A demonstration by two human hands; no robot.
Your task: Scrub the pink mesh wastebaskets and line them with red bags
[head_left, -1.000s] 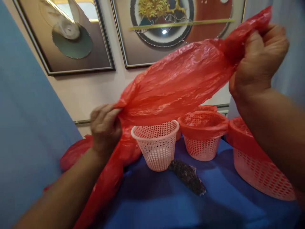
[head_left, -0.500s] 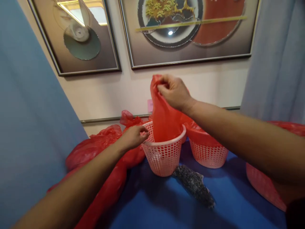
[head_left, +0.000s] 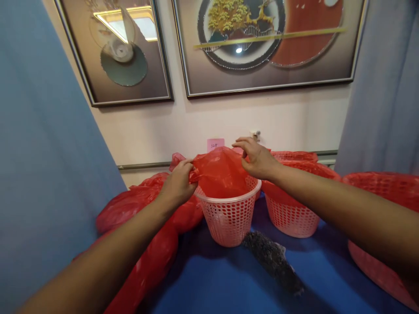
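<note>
Head view, one moment.

- Your left hand (head_left: 178, 185): grip closed, fingers pinched on the left edge of the red plastic bag (head_left: 219, 174), just above the near-left rim of the mesh basket (head_left: 229, 220).
- Your right hand (head_left: 257, 159): grip closed as well, thumb and fingers nipping the bag's right edge over the far-right rim.
- The bag's lower part sits down inside the basket. Its upper part bunches up between your hands, above the rim. Holding it at opposite sides spreads the film across the opening, so it does not slump to one side.
- The basket stands upright on the blue worktop (head_left: 225, 288), near the back wall.
- A second basket (head_left: 291, 216) stands just to its right, with red film folded over its rim.
- A heap of red bags (head_left: 137, 205) lies to the left, under your left forearm.
- A dark fuzzy piece (head_left: 273, 261) lies just in front of the basket, apart from both hands. You cannot tell what it is.
</note>
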